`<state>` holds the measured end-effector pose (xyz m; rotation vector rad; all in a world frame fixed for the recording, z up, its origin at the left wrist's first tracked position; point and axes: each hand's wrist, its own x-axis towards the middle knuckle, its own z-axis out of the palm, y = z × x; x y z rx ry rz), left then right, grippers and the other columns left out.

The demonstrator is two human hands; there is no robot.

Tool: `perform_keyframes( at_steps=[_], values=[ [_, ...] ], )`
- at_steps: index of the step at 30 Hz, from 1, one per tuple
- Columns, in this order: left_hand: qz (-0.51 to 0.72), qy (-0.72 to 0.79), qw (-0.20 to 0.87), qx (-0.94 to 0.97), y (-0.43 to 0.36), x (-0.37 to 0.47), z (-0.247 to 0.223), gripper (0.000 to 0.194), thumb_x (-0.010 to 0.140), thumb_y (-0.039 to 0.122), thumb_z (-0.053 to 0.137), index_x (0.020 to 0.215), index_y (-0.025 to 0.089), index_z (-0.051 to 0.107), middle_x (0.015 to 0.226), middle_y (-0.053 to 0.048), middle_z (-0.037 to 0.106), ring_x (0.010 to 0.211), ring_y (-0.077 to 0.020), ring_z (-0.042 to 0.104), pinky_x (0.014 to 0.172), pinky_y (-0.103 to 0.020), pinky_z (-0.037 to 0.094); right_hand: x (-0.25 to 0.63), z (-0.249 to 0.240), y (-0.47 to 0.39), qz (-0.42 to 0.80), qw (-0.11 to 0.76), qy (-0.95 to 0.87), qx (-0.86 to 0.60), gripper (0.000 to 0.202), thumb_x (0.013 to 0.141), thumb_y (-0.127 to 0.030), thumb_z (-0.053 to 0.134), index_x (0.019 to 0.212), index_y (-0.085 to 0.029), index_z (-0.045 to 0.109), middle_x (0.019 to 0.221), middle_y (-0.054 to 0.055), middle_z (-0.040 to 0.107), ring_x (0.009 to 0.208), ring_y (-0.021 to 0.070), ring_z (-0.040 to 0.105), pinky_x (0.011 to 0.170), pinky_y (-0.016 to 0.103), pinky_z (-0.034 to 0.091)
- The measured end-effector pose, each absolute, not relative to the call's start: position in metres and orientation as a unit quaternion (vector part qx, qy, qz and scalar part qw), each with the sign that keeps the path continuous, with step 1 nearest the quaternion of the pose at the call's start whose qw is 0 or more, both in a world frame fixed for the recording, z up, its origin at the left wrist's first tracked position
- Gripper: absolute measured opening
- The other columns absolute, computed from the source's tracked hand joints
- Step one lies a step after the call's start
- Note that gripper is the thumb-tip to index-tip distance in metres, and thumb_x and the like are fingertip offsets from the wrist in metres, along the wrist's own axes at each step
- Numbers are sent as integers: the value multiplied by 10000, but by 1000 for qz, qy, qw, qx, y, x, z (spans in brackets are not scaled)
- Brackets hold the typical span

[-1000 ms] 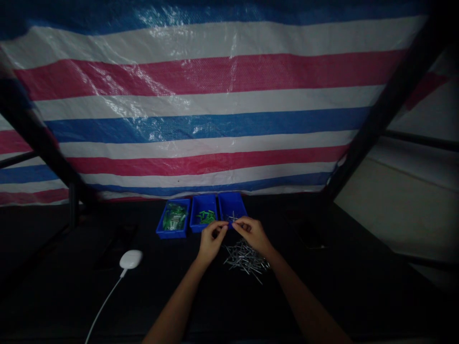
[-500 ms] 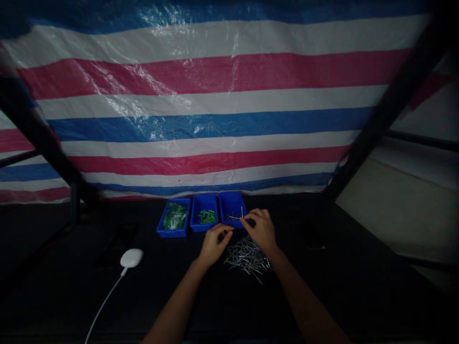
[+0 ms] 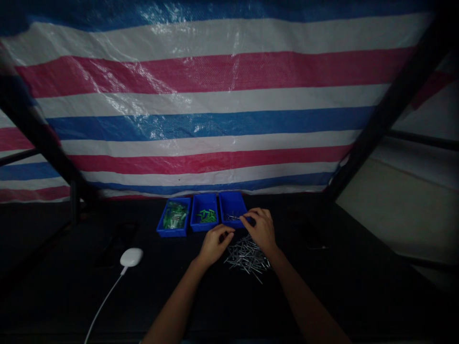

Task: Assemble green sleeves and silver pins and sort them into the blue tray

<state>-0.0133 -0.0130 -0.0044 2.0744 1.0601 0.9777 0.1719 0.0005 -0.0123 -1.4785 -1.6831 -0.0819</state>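
My right hand (image 3: 262, 230) is at the front right corner of the right blue bin (image 3: 232, 198), thumb and forefinger pinched over its edge. Thin silvery pieces, like nails or screws (image 3: 233, 217), lie in that bin near the fingertips; whether one is still pinched I cannot make out. My left hand (image 3: 214, 244) is just in front of the bins, fingers curled and thumb close to the forefinger; anything between them is too small to see. A loose pile of long metal nails or screws (image 3: 247, 255) lies between my hands, partly under the right one.
The middle blue bin (image 3: 204, 199) holds green plastic plugs (image 3: 207, 216). Clear bags with green contents (image 3: 175, 216) fill the left blue bin (image 3: 162, 230). A white rounded device (image 3: 131, 257) with a cable lies on the black table (image 3: 158, 282). Behind hangs a striped tarp (image 3: 215, 124).
The upright metal piece at my right fingertips no longer shows, and less of the other one sticks out over the right bin. Both hands have stayed almost in place.
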Motion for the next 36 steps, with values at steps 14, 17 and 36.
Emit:
perform_keyframes(
  at_steps=[14,17,36],
  values=[
    [222,384,239,864,-9,-37,9,205,742,152,534,847,216,698,865,-34,621,760,-146,565,659,-236,414,178,-13,4,-14,453,-665,-594,201,817,-357,535,820,-217,679,864,62,624,880,224,480,806,370,391],
    [210,388,231,867,-9,-39,10,220,721,131,538,847,214,697,879,-33,619,794,-155,570,696,-245,426,179,-12,3,-13,454,-664,-594,202,818,-355,533,816,-215,679,860,65,624,876,227,480,803,373,389],
    [214,404,271,847,-2,-49,8,103,685,141,588,696,185,680,763,-24,604,639,-120,520,576,-221,370,182,-12,4,-5,463,-659,-592,211,822,-359,516,803,-222,675,853,66,629,872,229,494,788,376,387]
  ],
)
